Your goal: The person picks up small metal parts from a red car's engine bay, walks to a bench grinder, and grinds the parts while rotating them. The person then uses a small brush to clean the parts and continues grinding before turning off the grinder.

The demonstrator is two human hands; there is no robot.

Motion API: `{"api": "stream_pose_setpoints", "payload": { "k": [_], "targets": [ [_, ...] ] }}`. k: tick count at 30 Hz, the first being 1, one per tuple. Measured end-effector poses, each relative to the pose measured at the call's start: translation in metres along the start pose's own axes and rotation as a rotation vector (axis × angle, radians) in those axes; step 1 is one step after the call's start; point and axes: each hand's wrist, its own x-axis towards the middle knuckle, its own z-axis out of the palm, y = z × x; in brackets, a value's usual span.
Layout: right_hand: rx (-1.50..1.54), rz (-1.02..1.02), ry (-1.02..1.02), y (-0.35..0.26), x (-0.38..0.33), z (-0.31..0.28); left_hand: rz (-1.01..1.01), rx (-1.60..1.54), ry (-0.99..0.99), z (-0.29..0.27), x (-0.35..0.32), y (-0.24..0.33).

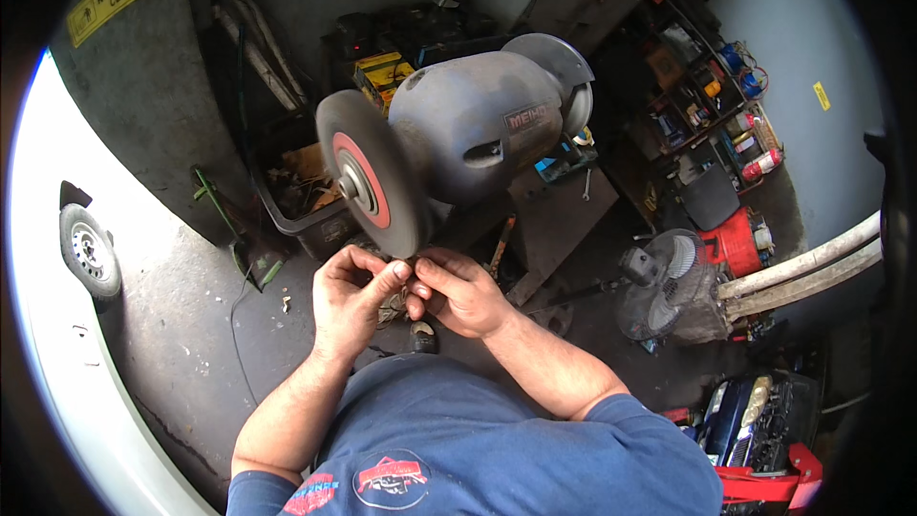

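Observation:
A blue-grey bench grinder (458, 105) stands in front of me at the middle of the view. Its near left side carries a dark round wheel (406, 182) with a red centre disc. At the lower edge of that wheel my two hands come together. The thumb and fingers of my left hand (349, 296) are pinched closed. My right hand (463, 294) is closed the same way, its fingertips beside the left ones. Whatever small piece they hold is too hidden to name. A second wheel under a guard (554, 53) sits on the grinder's far right end.
A dark bin (320, 225) with scraps stands left of the grinder. To the right are a pedestal fan (659, 287), white pipes (802, 268) and shelves of tools (697, 86). A wrench (586, 184) lies behind the grinder. A car wheel (91, 253) shows at far left.

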Motion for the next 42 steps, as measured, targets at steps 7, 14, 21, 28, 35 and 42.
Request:
{"api": "stream_pose_setpoints", "payload": {
  "k": [7,14,21,28,35,42],
  "targets": [
    [0.039,0.101,-0.008,-0.008,-0.034,0.009,0.013,-0.125,-0.099,0.004,-0.021,0.003],
    [0.291,0.240,-0.072,0.010,-0.049,0.033,-0.120,-0.083,-0.174,-0.019,-0.050,0.024],
    [-0.180,0.129,0.075,0.045,-0.049,0.059,-0.254,-0.015,-0.193,-0.050,-0.063,0.012],
    [-0.718,0.011,0.227,0.065,-0.055,0.054,-0.486,-0.327,-0.097,-0.074,-0.086,-0.010],
    [-1.387,-0.573,0.789,-0.004,-0.021,-0.017,-0.442,-0.344,0.048,-0.081,-0.110,-0.010],
    [-1.869,-0.475,0.768,0.009,0.000,-0.032,-0.229,-0.327,0.367,-0.084,-0.178,-0.028]
  ]
}}
